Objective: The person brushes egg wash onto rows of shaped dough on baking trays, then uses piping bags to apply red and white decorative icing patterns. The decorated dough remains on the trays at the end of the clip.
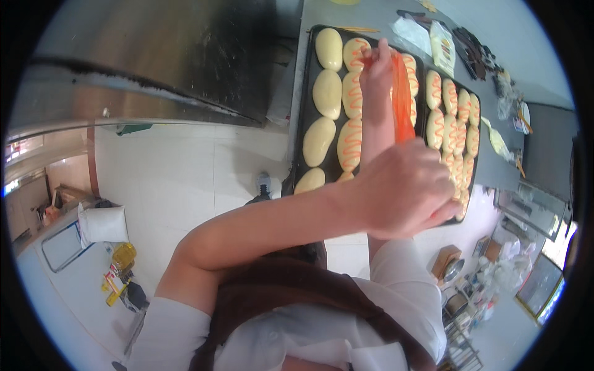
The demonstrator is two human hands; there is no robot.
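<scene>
My left hand [408, 190], a fist over the lower part of the trays, is shut on the near end of an orange piping bag [403, 99]. Farther away, my right hand [378, 69] grips the bag's far end above the large dough pieces; the tip is hard to make out. My left wrist crosses over my right arm. A dark baking tray [304, 106] holds large oval dough pieces. Its left column, with a plain dough piece [327, 95], bears no lines; pieces beside it carry orange zigzags, like the zigzagged dough piece [351, 95]. My arms hide part of both trays.
A second tray [421, 99] of smaller zigzagged dough pieces adjoins on the right. Beyond lie a plastic packet [442, 48], a pale piping bag [497, 139] and dark tools on the grey table [499, 164]. A large metal appliance [185, 60] stands left of the table.
</scene>
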